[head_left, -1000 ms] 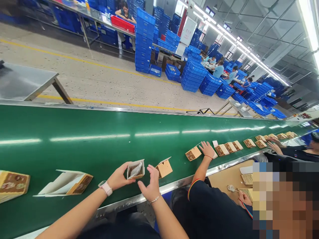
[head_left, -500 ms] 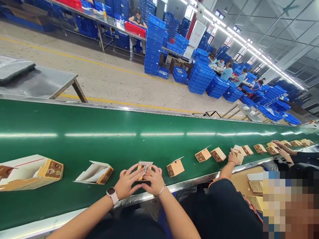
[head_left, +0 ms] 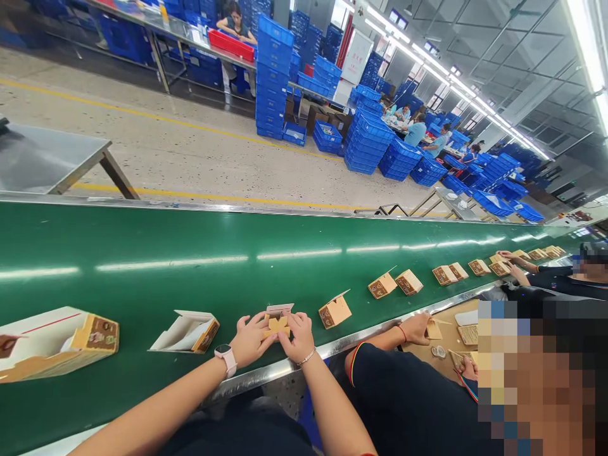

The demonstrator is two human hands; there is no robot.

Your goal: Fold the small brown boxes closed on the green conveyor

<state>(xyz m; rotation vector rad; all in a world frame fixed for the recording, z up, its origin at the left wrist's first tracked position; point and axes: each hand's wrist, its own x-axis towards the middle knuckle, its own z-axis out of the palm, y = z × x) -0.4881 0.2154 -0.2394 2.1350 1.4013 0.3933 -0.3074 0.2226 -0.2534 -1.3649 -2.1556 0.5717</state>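
While 2 hands [head_left: 249,340] grip a carton [head_left: 278,324] over a green conveyor [head_left: 142,285], blue crates [head_left: 273,76] tower.

The left hand [head_left: 251,340] and right hand [head_left: 299,337] cover much of the small tan cardboard box [head_left: 277,324] between them, hiding its inside. The left edge cuts off a large white-lined cardboard carton [head_left: 57,342]. A pixelated mosaic blur [head_left: 536,380] covers the nearby seated co-worker [head_left: 408,399]. Printing on the distant tan boxes [head_left: 479,267] along the green conveyor belt [head_left: 190,285] is too small to read.
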